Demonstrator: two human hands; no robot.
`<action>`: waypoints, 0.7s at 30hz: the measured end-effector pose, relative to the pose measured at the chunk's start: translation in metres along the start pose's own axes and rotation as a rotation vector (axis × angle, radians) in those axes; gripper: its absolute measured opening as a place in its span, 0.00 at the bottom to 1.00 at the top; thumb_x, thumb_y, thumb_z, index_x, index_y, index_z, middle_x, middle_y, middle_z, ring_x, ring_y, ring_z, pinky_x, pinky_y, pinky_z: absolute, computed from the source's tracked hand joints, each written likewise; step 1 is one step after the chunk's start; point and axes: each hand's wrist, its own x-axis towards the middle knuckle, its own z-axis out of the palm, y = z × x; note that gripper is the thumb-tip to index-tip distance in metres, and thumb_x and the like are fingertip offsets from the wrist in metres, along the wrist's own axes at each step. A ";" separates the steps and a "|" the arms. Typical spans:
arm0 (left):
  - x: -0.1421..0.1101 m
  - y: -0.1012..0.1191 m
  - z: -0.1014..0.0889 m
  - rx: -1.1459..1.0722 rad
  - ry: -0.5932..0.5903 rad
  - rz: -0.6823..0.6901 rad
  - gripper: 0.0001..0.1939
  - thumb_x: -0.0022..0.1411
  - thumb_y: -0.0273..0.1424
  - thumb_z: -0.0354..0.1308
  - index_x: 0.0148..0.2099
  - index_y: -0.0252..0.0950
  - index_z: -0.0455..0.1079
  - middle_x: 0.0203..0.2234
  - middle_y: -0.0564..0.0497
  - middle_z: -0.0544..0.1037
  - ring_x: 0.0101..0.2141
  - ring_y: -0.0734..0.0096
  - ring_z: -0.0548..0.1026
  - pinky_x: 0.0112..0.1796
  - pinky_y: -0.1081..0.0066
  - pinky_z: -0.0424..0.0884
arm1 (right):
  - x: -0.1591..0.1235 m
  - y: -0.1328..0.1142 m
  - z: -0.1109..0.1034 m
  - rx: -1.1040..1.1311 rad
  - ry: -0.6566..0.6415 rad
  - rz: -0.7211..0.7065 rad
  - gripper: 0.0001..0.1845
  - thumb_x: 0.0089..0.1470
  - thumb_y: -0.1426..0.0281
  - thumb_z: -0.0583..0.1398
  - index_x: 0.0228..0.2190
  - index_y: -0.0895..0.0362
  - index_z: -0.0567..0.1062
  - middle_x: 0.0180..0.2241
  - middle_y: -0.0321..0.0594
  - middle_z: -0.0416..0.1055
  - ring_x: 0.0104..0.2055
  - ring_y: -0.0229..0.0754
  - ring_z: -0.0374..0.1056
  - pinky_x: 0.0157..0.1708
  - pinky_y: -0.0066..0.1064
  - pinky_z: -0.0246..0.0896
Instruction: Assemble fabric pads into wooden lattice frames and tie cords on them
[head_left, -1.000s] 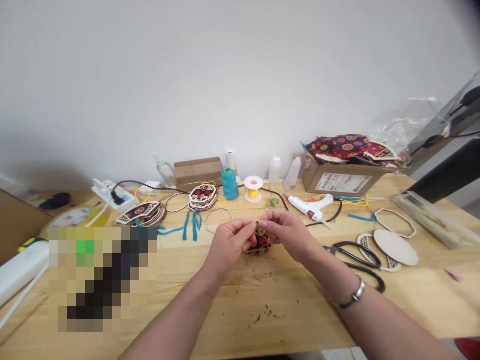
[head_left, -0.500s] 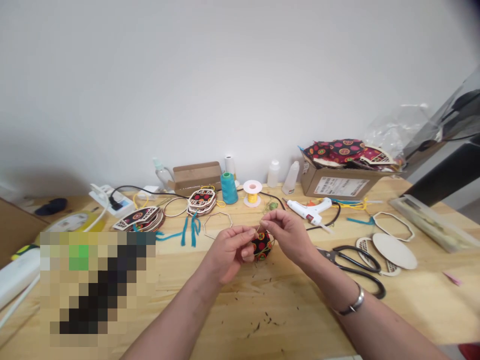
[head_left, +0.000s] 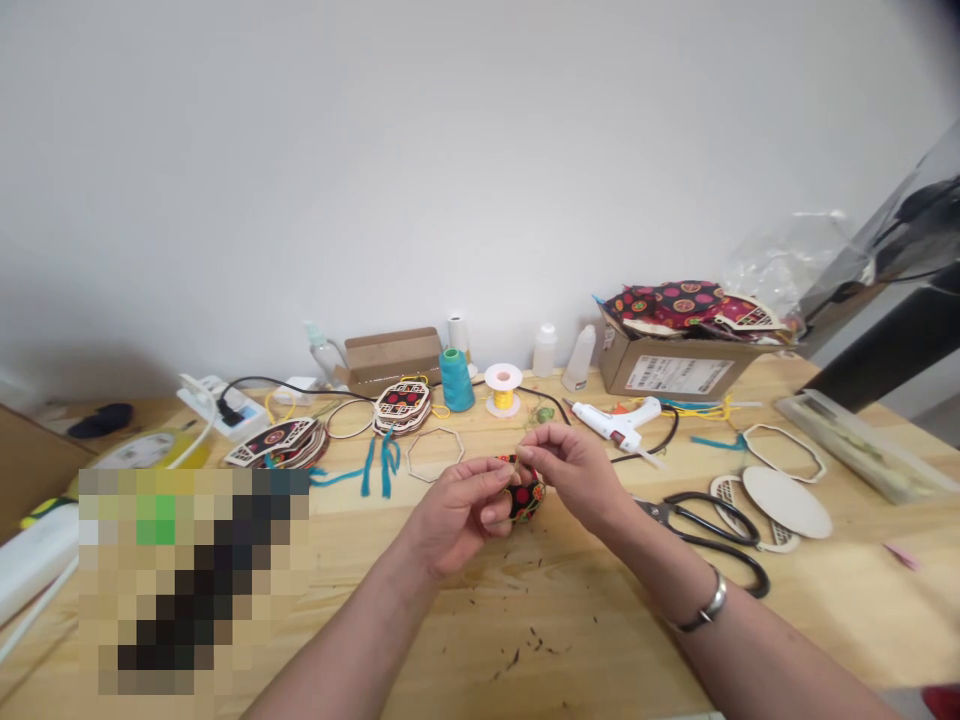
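Note:
My left hand [head_left: 456, 508] is closed at the middle of the table, its curled fingers against a small black piece of patterned fabric [head_left: 528, 500] with red and orange round motifs. Thin green cord runs over that piece. Facing it, my right hand [head_left: 571, 466] pinches close to the left fingertips, at the upper edge of the fabric. A fine strand shows between the two hands; most of it is hidden by the fingers. Just right of my right forearm lie black-handled scissors [head_left: 712, 502]. A white glue gun [head_left: 621, 422] rests behind my right hand.
Along the wall stand a teal thread cone [head_left: 456, 382], a yellow spool [head_left: 503, 398], squeeze bottles [head_left: 545, 350] and a cardboard box [head_left: 667, 368] of fabric pieces. Stacked patterned pieces [head_left: 403, 405] and a wooden octagonal frame [head_left: 436, 432] lie left; a pale oval board [head_left: 789, 502] lies right.
My fingertips have come closer together, and the right hand has shifted slightly down and left. The fabric piece stays at my left fingers. The view has tilted a little.

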 end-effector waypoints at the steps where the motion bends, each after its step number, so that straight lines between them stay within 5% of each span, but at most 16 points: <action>1: 0.000 0.000 0.000 0.030 0.004 0.007 0.10 0.47 0.31 0.67 0.30 0.29 0.74 0.18 0.56 0.66 0.15 0.88 0.55 0.19 0.79 0.48 | 0.000 0.000 0.000 -0.003 0.004 0.001 0.11 0.42 0.63 0.64 0.22 0.56 0.70 0.18 0.31 0.66 0.22 0.34 0.61 0.23 0.28 0.54; 10: 0.000 -0.005 0.009 0.683 0.250 0.381 0.09 0.50 0.35 0.63 0.27 0.34 0.75 0.17 0.55 0.69 0.19 0.78 0.61 0.22 0.74 0.57 | 0.001 -0.001 -0.003 0.078 0.052 0.042 0.13 0.41 0.62 0.64 0.23 0.57 0.69 0.17 0.30 0.63 0.18 0.30 0.52 0.19 0.25 0.45; 14: 0.000 -0.008 0.007 0.882 0.280 0.594 0.06 0.54 0.31 0.60 0.28 0.37 0.76 0.22 0.52 0.73 0.25 0.73 0.67 0.28 0.74 0.61 | 0.002 -0.002 -0.004 0.123 0.064 0.060 0.14 0.40 0.61 0.65 0.23 0.58 0.69 0.16 0.30 0.65 0.17 0.28 0.50 0.18 0.24 0.42; 21: 0.000 -0.013 0.003 1.059 0.262 0.720 0.07 0.57 0.29 0.57 0.32 0.39 0.77 0.23 0.51 0.73 0.26 0.71 0.68 0.29 0.73 0.60 | 0.001 -0.001 -0.005 0.326 -0.050 0.132 0.17 0.41 0.60 0.66 0.24 0.59 0.68 0.22 0.35 0.71 0.16 0.25 0.47 0.16 0.23 0.36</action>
